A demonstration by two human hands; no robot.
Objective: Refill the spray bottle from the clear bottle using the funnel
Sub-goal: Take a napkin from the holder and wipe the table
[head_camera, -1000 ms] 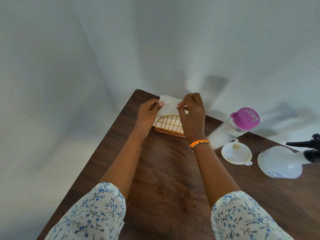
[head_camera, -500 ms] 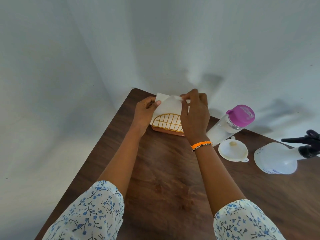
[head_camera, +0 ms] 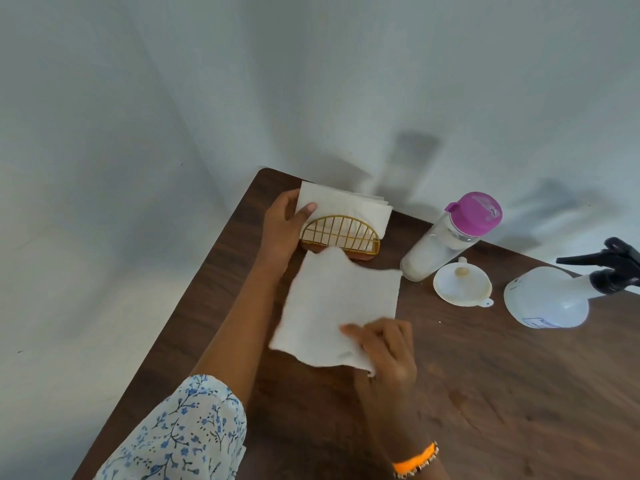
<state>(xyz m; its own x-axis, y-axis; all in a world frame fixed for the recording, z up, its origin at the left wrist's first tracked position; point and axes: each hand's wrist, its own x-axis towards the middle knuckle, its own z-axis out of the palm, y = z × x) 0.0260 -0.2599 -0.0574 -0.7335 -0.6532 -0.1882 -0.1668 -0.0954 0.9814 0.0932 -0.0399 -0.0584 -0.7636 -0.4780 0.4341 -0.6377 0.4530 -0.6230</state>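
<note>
Brown wooden bench (head_camera: 485,393) against a pale wall. Near the far left corner, a gold wire napkin holder (head_camera: 341,235) on a brown base, stacked with white napkins (head_camera: 346,206) standing upright. Left hand (head_camera: 282,230) at the holder's left end, thumb pressed on the front of the napkin stack, other fingers curled round behind it. Right hand (head_camera: 388,355) nearer the front edge, fingers (head_camera: 353,332) pinching one loose napkin (head_camera: 336,306) by its near right corner; sheet spread flat and lifted, covering part of the holder's base from this view. Orange bracelet (head_camera: 415,462) on the right wrist, floral sleeve (head_camera: 183,434) on the left arm.

Toward the back edge, right of the holder, a clear bottle (head_camera: 446,244) with a purple lid (head_camera: 476,213), upright though leaning in the wide view, holding what looks like whitish liquid. Just beside its base, toward the right, a white funnel (head_camera: 462,284) resting wide mouth up, spout hole seen in the middle, small tab at its near right rim. Farther right, near the right side of the view, a translucent white spray bottle (head_camera: 550,297) with a black trigger head (head_camera: 613,268) fitted on. Funnel between the two bottles, close to the clear one, apart from the spray bottle. Neither hand touching any of the three.
</note>
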